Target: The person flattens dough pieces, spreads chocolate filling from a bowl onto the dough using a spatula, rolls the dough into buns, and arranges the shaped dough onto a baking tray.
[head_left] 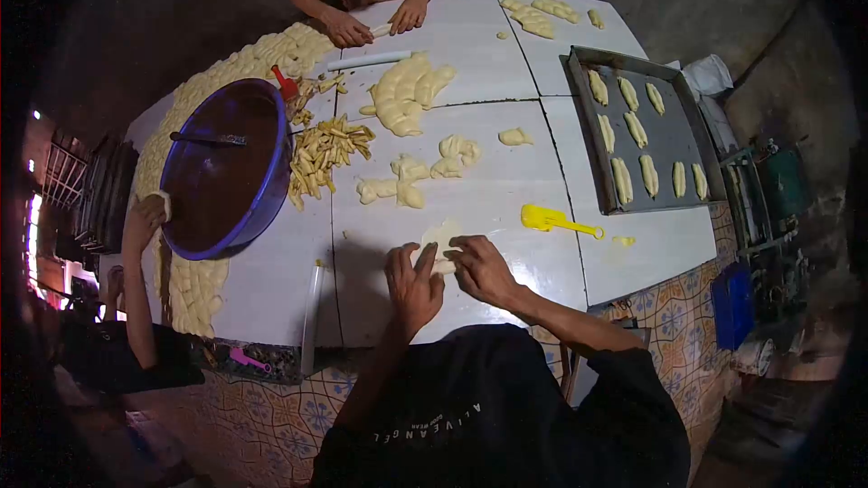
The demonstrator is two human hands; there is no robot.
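Note:
Near the front edge of the white table, a flattened piece of dough (442, 237) lies between my hands, its near edge rolled into a small log. My left hand (415, 286) has its fingers bent onto the left end of that roll. At the right end, my right hand (485, 269) curls its fingertips over the dough. Beyond them sit loose dough lumps (409, 183) and a larger batch of dough pieces (409, 90). To the right lies a yellow scraper (561, 221) with a handle.
A large blue basin (274, 194) of brown filling stands left, beside cut strips (325, 152) and a red scoop (284, 83). A metal tray (665, 131) at right holds several shaped doughs. Co-workers' hands (411, 13) work at the far side and left.

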